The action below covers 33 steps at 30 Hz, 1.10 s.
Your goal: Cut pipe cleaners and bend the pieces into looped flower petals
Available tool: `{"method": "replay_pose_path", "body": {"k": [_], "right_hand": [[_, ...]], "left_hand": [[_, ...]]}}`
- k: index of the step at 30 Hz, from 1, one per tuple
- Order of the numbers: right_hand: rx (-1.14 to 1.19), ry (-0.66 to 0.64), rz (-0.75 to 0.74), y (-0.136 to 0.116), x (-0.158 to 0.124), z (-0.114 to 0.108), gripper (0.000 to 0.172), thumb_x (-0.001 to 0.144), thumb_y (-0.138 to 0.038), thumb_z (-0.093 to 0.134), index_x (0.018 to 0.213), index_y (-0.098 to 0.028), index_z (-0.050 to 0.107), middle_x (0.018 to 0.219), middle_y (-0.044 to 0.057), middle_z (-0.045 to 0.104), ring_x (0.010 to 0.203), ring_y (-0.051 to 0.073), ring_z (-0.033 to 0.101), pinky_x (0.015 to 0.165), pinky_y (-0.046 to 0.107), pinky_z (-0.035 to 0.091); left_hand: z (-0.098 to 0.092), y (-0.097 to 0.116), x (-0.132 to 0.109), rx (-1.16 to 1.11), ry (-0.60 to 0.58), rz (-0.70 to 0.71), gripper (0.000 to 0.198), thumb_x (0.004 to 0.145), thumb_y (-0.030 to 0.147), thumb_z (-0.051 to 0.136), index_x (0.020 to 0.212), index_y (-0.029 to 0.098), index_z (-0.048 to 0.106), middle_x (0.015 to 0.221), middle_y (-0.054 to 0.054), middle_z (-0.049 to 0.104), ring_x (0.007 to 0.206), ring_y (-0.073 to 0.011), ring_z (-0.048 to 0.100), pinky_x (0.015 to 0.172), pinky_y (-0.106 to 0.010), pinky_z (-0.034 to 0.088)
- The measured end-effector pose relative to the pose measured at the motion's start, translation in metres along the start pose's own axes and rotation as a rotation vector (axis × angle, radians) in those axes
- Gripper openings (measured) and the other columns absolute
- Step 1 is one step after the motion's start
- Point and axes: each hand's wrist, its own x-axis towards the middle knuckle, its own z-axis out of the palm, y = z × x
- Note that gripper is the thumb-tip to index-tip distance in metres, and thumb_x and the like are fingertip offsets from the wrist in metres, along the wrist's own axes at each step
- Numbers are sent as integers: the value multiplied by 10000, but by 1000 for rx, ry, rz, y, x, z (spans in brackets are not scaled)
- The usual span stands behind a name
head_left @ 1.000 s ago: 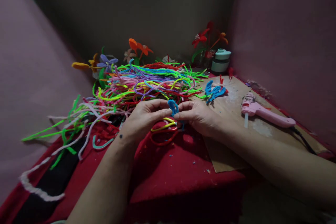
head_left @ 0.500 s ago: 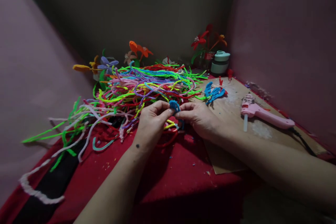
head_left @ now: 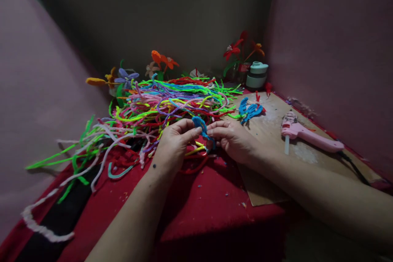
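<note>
Between my two hands is a blue pipe cleaner bent into a loop. My left hand pinches its upper left side between thumb and fingers. On the other side my right hand grips it with thumb and fingertips, and part of the blue piece hangs down beside those fingertips. Behind the hands spreads a large heap of colourful pipe cleaners. Right of the heap, more blue pipe cleaner petals lie on a brown board.
A pink glue gun with a clear glue stick rests on the board, its cord running right. At the back stand a mint-lidded container, red flowers, orange flowers and a purple flower. Red cloth covers the table.
My hands have drawn slightly apart, the left shifting a little left. More of the blue pipe cleaner now shows between them, stretched toward the lower right.
</note>
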Motion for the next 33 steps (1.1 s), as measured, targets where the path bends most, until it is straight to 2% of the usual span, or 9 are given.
{"method": "replay_pose_path", "body": {"k": [6, 10, 17, 23, 28, 33], "right_hand": [[15, -9, 60, -3, -2, 4, 137, 541, -120, 703, 630, -115, 599, 548, -12, 565, 487, 90, 509, 530, 258, 388], [69, -46, 56, -2, -1, 3, 127, 557, -128, 699, 657, -110, 621, 599, 8, 593, 535, 110, 538, 567, 283, 422], [141, -152, 51, 3, 3, -1, 137, 597, -149, 702, 705, -110, 627, 644, 25, 612, 575, 122, 558, 617, 293, 438], [103, -208, 48, -3, -1, 1, 115, 620, -175, 686, 676, -115, 604, 620, 48, 624, 584, 146, 573, 651, 325, 448], [107, -216, 37, -3, -1, 0, 109, 648, -178, 681, 719, -110, 634, 632, 37, 613, 578, 133, 559, 622, 306, 446], [122, -166, 40, -3, 0, 0, 99, 598, -145, 708, 648, -111, 629, 597, 9, 578, 538, 111, 523, 580, 290, 425]], "left_hand": [[0, 3, 0, -24, -27, -7, 231, 647, 316, 710, 801, 158, 645, 743, 1, 641, 637, -116, 575, 595, -231, 450], [1, 3, -1, -39, -22, 0, 187, 663, 299, 696, 772, 160, 633, 702, 13, 616, 610, -101, 555, 587, -220, 443], [-2, -1, 1, -43, -101, 41, 164, 695, 291, 677, 782, 175, 603, 597, 34, 576, 515, -98, 536, 551, -230, 442], [-5, 11, -3, -97, -250, 31, 116, 709, 220, 652, 786, 149, 603, 676, 1, 602, 607, -130, 592, 633, -273, 485], [-4, 9, -2, 97, -149, 118, 89, 733, 215, 604, 803, 159, 609, 692, -1, 607, 608, -132, 573, 617, -260, 469], [3, 5, -5, 229, -19, 229, 147, 711, 215, 617, 844, 182, 671, 717, 10, 610, 609, -109, 527, 595, -215, 430]]}}
